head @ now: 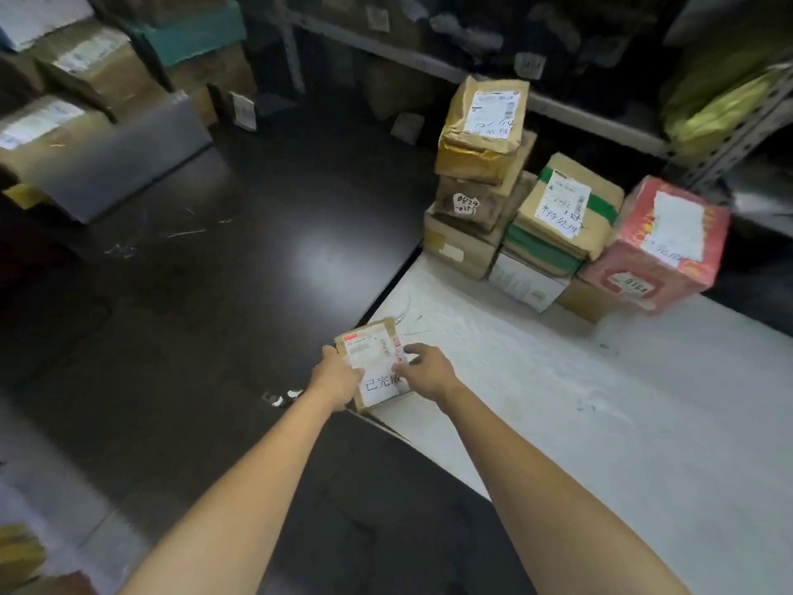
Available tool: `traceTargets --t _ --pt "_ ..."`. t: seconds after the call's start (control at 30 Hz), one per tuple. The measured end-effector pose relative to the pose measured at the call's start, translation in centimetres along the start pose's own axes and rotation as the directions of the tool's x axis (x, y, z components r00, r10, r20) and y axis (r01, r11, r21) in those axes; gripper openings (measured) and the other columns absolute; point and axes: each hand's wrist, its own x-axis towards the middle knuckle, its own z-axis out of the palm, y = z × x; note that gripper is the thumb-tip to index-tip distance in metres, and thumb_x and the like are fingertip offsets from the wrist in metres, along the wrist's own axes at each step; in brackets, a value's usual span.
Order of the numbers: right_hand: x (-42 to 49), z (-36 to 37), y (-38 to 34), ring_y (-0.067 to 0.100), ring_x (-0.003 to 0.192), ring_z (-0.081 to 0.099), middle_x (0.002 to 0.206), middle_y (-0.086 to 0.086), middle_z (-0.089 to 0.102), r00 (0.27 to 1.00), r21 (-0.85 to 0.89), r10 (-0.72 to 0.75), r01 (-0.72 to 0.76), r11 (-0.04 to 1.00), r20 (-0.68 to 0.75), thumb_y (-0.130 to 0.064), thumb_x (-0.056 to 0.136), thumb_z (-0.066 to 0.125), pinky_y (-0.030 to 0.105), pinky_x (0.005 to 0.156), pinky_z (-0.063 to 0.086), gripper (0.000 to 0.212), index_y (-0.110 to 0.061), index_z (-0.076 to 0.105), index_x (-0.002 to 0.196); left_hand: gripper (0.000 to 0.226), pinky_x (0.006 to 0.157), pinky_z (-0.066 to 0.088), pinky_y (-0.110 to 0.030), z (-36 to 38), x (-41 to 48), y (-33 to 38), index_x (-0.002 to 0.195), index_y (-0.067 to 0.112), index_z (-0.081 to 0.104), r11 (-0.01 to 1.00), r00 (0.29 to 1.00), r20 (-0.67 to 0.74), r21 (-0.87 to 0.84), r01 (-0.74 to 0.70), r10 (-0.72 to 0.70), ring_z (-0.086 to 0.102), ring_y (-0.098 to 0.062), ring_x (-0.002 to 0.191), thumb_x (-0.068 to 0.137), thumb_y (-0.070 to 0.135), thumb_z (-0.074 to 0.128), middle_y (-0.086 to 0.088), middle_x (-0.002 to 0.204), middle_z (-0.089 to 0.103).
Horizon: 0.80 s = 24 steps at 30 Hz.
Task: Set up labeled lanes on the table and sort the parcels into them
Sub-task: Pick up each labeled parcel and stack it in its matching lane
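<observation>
Holding labeled parcel at near-left table corner

Both hands on one small cardboard parcel (372,352). Left hand (339,377) grips its left edge with fingers curled round it. Right hand (429,371) grips the right edge, thumb on top. Neither hand is free.

The parcel sits over the near-left corner of the white table (600,423), partly overhanging the edge. Can't tell if it rests on the surface or is held just above it. Its top face carries a printed shipping label, with a white slip (383,383) handwritten 已完成 at the near end.

Far end of the table, well apart from the hands, holds a cluster of parcels:
- Left: tall stack with a brown paper-wrapped parcel (480,122) on top and a box with a "0829" sticker (467,201) under it.
- Middle: green-taped box (566,204) with handwriting on its label, lying tilted on a white box (525,285).
- Right: red box (661,246), tilted, with a white slip on top and a number sticker on its side. It touches the green-taped box.

Metal shelving rack (729,135) runs behind the cluster. Dark floor (214,272) lies left of the table, with more cardboard boxes (86,62) and a grey panel (128,156) at far left. Frame is motion-blurred, so the fine label print is unreadable.
</observation>
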Motion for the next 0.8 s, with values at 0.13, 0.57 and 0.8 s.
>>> traceTargets --t 0.13,0.57,0.8 --pt "-0.4 2.1 1.1 0.025 0.114 0.06 0.126 0.004 0.058 0.988 0.252 0.076 -0.041 0.967 -0.131 -0.023 0.089 0.072 0.043 0.097 0.053 0.039 -0.014 0.055 0.123 0.041 0.076 0.062 -0.051 0.1 1.2 -1.1 0.123 0.024 0.035 0.995 0.995 0.052 -0.044 -0.085 0.087 0.065 -0.03 0.102 0.093 0.017 0.062 -0.004 0.119 0.064" --pt "-9.8 1.4 8.4 0.021 0.098 0.071 0.11 0.003 0.072 0.874 0.795 0.415 -0.056 0.603 -0.254 0.001 0.086 0.069 0.041 0.09 0.059 0.032 -0.019 0.064 0.111 0.057 0.078 0.059 -0.038 6.2 -3.3 2.1 0.145 0.025 0.035 0.882 0.836 0.451 0.188 -0.431 0.312 0.064 -0.027 0.103 0.095 0.009 0.058 -0.008 0.122 0.062" --pt "-21.5 -3.6 17.8 0.021 0.101 0.069 0.114 0.003 0.069 0.696 0.902 0.627 0.068 0.426 -0.349 0.0 0.092 0.064 0.04 0.083 0.062 0.032 -0.021 0.059 0.116 0.063 0.086 0.058 -0.045 17.7 -13.3 6.1 0.149 0.025 0.035 0.743 0.622 0.729 0.241 -0.625 0.287 0.064 -0.027 0.105 0.093 0.009 0.059 -0.006 0.117 0.062"
